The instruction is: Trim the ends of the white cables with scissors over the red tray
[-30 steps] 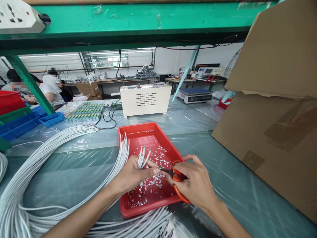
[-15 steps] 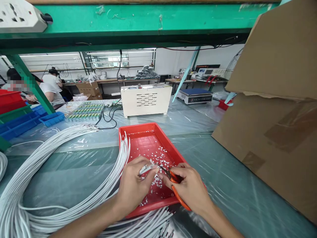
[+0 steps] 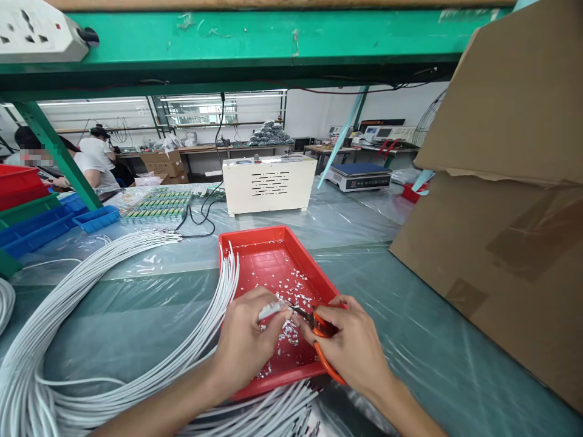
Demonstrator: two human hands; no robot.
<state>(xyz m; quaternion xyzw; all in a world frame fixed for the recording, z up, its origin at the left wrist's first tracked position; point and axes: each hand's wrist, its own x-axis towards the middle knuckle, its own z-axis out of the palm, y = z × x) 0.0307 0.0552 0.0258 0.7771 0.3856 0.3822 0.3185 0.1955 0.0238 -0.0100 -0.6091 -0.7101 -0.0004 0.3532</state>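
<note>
Over a red tray [image 3: 314, 267], my left hand [image 3: 248, 340] pinches the end of a white cable [image 3: 268, 311] between thumb and fingers. Orange-handled cutters [image 3: 330, 364] sit in my right hand [image 3: 353, 346], which is closed around the grips. Their dark jaws [image 3: 298, 311] point left and meet the cable end; whether they touch it I cannot tell. Small white and silvery scraps [image 3: 289, 331] lie scattered over the tray floor. A thick bundle of white cables [image 3: 182, 364] curves in from the left, its tips resting on the tray's left wall.
More cable ends [image 3: 273, 413] lie in front of the tray. A cream metal box [image 3: 268, 185] and a blue-topped scale [image 3: 359, 176] stand behind it. Cardboard [image 3: 501, 243] rises on the right; coloured bins [image 3: 31, 224] are at left. A green beam [image 3: 273, 36] crosses overhead. People sit in the back left.
My right hand and the cutters have shifted slightly, with the orange handles a little farther left and up. My left hand still pinches the cable in nearly the same spot.
</note>
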